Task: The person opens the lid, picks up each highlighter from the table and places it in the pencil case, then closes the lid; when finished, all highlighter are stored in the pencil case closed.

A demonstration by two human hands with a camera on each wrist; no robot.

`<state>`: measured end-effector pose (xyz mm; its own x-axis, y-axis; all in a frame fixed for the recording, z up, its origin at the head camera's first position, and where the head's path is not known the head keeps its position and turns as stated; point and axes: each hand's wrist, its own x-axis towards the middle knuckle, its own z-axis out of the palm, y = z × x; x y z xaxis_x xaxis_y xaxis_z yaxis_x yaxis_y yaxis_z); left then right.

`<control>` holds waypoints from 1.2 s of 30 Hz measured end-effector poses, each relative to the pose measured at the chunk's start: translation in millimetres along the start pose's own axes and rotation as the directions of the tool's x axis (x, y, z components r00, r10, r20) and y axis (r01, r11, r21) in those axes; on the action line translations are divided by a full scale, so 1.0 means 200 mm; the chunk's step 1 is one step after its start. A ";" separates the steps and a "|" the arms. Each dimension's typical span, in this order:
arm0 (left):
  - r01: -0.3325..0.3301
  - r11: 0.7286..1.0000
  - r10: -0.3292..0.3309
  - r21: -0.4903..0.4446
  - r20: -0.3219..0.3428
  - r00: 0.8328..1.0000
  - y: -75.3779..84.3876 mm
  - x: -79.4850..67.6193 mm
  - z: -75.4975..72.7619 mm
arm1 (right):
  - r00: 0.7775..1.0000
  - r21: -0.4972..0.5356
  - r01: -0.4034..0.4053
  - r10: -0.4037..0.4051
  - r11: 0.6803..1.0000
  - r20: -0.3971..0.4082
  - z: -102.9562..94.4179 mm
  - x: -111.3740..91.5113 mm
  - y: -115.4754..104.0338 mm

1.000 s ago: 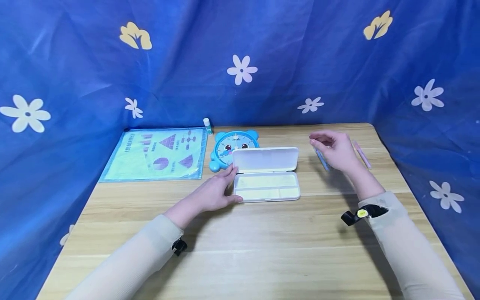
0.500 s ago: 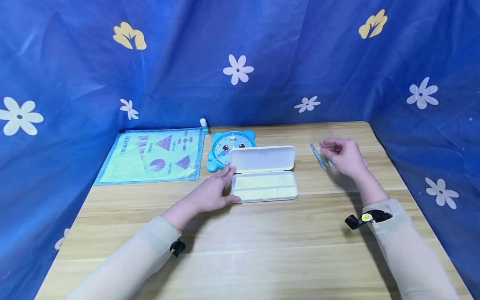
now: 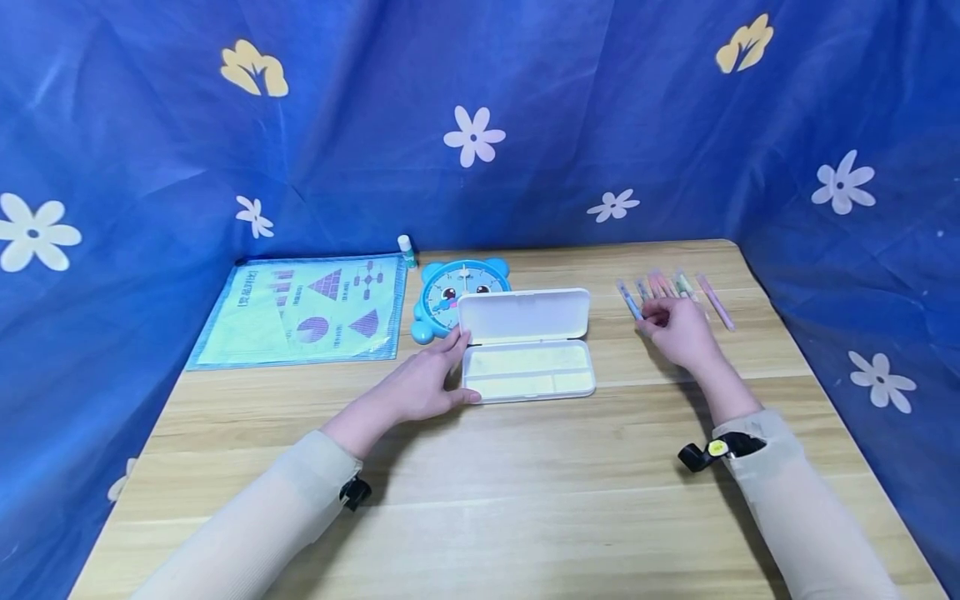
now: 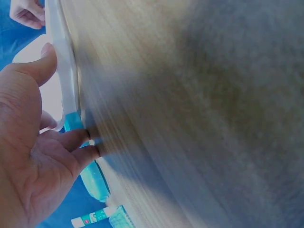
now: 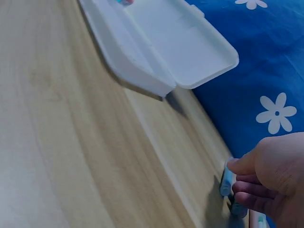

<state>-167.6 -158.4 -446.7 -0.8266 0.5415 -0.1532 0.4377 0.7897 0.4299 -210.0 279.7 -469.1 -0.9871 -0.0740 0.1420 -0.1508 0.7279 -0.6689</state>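
Observation:
A white pencil case (image 3: 527,385) stands with its lid raised, and its divided tray has nothing in it. My left hand (image 3: 420,383) holds its left end, thumb at the front corner and fingers by the lid. In the left wrist view, that thumb (image 4: 47,54) lies against the case's edge. My right hand (image 3: 681,333) is over several slim pens lying side by side at the right. Its thumb and index finger pinch the lower end of the leftmost pen, a blue pen (image 3: 628,298). The right wrist view shows the thumb on this blue pen (image 5: 226,183), other fingers curled beneath.
Behind the case lies a blue animal-faced toy clock (image 3: 465,279), partly hidden by the lid. A glue stick (image 3: 407,252) stands at the back edge beside a zip document pouch (image 3: 300,321). A pink pen (image 3: 716,302) lies rightmost. Blue flowered cloth (image 3: 555,108) surrounds the table.
My right hand has moved from above the blue pen rightward over the other pens, then back down-left to the blue pen's lower end. My left hand stays on the case.

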 end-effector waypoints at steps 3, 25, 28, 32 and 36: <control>-0.001 1.000 0.001 0.002 0.002 1.000 0.00 0.00 0.00 | 1.000 -0.038 -0.008 0.009 0.999 0.009 0.02 0.00 0.00; 0.008 1.000 -0.008 0.002 0.014 1.000 0.00 0.00 -0.01 | 0.999 -0.073 -0.040 0.041 0.997 0.016 0.03 0.01 -0.05; 0.010 1.000 -0.010 0.001 0.012 1.000 0.00 0.00 -0.01 | 0.998 -0.034 -0.039 0.038 0.999 -0.041 -0.01 0.01 -0.07; 0.009 1.000 -0.009 0.000 0.012 1.000 0.00 0.00 -0.01 | 0.993 0.021 -0.014 0.016 1.000 -0.119 -0.06 0.02 -0.11; 0.011 1.000 -0.011 -0.001 0.016 1.000 0.01 0.00 -0.01 | 0.987 0.055 -0.001 0.010 0.999 -0.162 -0.11 0.02 -0.17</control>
<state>-167.7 -158.3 -443.4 -0.8255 0.5376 -0.1716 0.4285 0.7950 0.4293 -207.6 268.8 -429.4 -0.9668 0.0449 0.2516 -0.1522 0.6896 -0.7080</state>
